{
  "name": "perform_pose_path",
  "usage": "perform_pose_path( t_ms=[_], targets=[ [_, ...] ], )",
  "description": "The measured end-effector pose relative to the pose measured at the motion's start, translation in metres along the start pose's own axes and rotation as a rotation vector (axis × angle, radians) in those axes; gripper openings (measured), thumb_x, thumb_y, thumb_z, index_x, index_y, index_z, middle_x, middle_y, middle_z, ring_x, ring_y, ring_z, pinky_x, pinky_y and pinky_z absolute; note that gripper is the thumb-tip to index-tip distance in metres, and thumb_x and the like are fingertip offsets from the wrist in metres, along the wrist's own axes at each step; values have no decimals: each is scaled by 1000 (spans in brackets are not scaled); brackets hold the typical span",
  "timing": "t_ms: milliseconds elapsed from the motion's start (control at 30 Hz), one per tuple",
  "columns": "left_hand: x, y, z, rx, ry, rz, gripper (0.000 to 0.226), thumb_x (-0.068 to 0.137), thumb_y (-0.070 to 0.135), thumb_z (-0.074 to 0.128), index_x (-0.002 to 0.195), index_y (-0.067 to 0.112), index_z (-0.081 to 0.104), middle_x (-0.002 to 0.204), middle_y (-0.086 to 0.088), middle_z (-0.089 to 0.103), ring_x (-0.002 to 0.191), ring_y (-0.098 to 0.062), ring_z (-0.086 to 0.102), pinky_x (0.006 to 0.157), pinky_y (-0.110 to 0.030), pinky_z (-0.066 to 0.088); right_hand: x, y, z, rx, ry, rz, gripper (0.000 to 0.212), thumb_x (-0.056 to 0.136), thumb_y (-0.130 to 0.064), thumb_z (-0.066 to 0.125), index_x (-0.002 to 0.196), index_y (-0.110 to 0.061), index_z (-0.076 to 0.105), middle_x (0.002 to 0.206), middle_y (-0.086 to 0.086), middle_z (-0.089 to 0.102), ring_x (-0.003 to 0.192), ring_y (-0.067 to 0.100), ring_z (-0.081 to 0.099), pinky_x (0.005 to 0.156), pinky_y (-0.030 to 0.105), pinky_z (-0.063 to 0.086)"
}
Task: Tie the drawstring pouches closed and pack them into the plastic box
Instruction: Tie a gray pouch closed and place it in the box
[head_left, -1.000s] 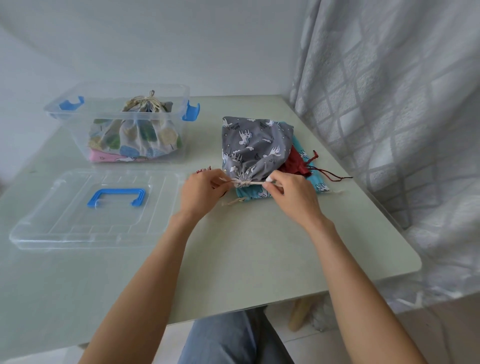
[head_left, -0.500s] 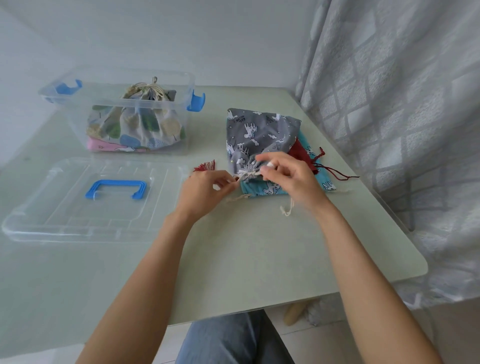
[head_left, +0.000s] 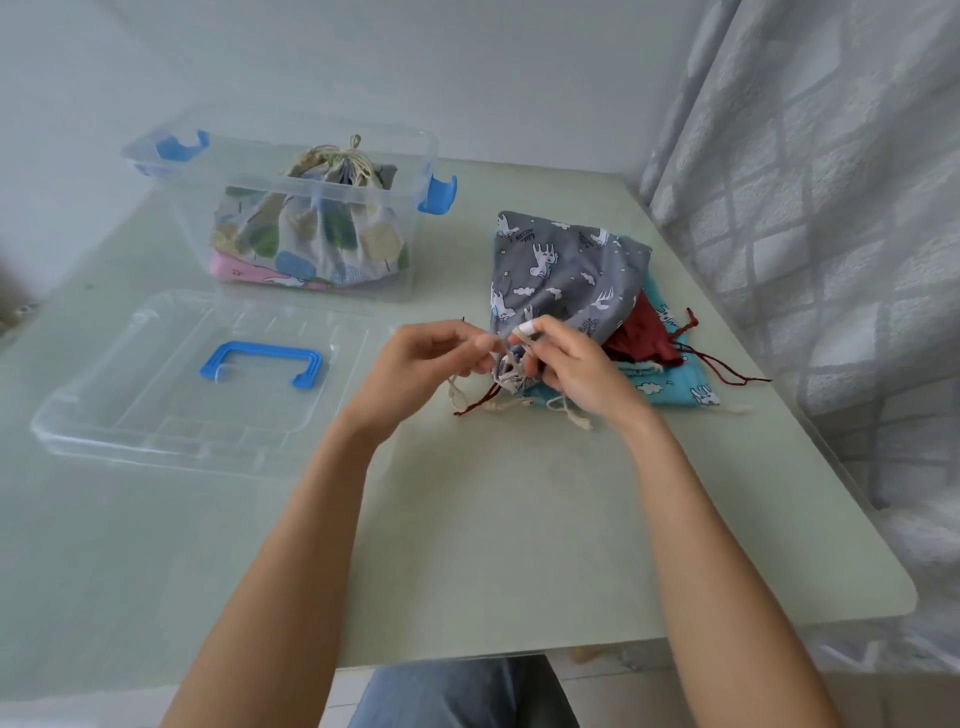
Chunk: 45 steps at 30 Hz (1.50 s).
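A grey pouch (head_left: 561, 270) printed with white animals lies on top of a dark red pouch (head_left: 641, 338) and a teal pouch (head_left: 675, 387) at the table's right. Its mouth is gathered, and cream drawstring ends (head_left: 569, 413) trail below it. My left hand (head_left: 431, 364) and my right hand (head_left: 571, 364) meet at that gathered mouth, each pinching the cream cord. The clear plastic box (head_left: 423, 150) with blue latches stands at the back left. It holds a leaf-print pouch (head_left: 311, 239) tied at the top, over a pink pouch (head_left: 249, 270).
The clear box lid (head_left: 130, 415) with a blue handle (head_left: 262, 364) lies flat at the left of the pale green table (head_left: 493, 545). A grey patterned curtain (head_left: 831, 208) hangs along the right edge. My knees show below the front edge.
My hands were pulling the cord taut sideways; they have since come together above the grey pouch's mouth, fingers working the cord. The cord ends hang loose now.
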<state>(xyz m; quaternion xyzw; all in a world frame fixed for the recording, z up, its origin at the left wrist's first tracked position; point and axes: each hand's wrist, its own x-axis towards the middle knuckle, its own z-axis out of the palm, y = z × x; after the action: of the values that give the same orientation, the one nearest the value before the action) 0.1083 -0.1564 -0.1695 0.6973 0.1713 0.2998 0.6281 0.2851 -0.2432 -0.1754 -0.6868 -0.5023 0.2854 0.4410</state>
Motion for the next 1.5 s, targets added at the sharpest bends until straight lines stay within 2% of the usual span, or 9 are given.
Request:
perform_pose_path(
  t_ms=[100,233,300,500,633,867,1067,1233,1500],
  targets=[
    [1,-1,0,-20,-64,15,21,87,4,57,98,17,68,80,5,71,76,-9,64,75,-17,49,-1,5,-1,-26,-16,-48,16,97,-10,46,95,-23,56,65,-5,57,48,1,38,48,13,31],
    [7,-6,3,127,-128,53,29,80,9,66,106,24,65,93,5,72,79,-20,70,81,-34,54,-5,10,-2,45,-32,-8,13,95,-13,51,105,-5,45,64,-2,61,48,12,38,47,22,32],
    [13,-7,4,187,-129,82,35,81,4,67,108,25,65,113,-1,64,80,-25,69,76,-29,54,-7,11,0,94,-22,19,16,95,-13,52,105,-3,45,64,-1,63,46,16,40,47,25,35],
    [33,-8,12,404,-188,150,43,82,2,67,108,35,61,136,0,46,72,-19,71,72,-37,58,-9,6,3,218,75,42,19,94,-8,51,76,-13,54,61,1,60,43,6,39,44,16,29],
    [41,-15,18,487,-186,163,48,80,4,70,115,34,57,134,-1,48,61,-4,68,61,-18,51,-16,-2,1,361,71,84,20,96,-4,46,78,-10,52,66,3,52,41,-2,40,41,10,29],
    [41,-14,26,581,-161,222,42,77,6,73,115,22,64,122,6,54,53,2,60,60,-21,52,-20,-3,-2,373,63,130,9,92,-17,56,86,-11,58,66,-3,55,43,-3,45,42,9,30],
    [34,-16,22,566,104,224,16,76,20,76,90,22,69,86,8,68,64,-1,64,62,-19,52,-19,-4,0,363,113,119,17,96,-15,49,84,-6,57,66,4,52,44,-2,42,42,10,30],
    [32,-17,29,655,130,248,8,78,25,73,84,20,71,76,6,67,64,4,56,58,-6,38,-19,-4,1,328,113,125,18,96,-15,50,82,-8,59,65,1,54,47,0,38,42,11,28],
    [32,-18,36,204,74,9,21,75,15,76,92,22,66,88,-6,68,76,-10,66,69,-20,54,-18,-3,0,437,146,140,17,95,-14,52,92,-1,62,65,2,50,52,8,33,41,15,24]
  ],
)
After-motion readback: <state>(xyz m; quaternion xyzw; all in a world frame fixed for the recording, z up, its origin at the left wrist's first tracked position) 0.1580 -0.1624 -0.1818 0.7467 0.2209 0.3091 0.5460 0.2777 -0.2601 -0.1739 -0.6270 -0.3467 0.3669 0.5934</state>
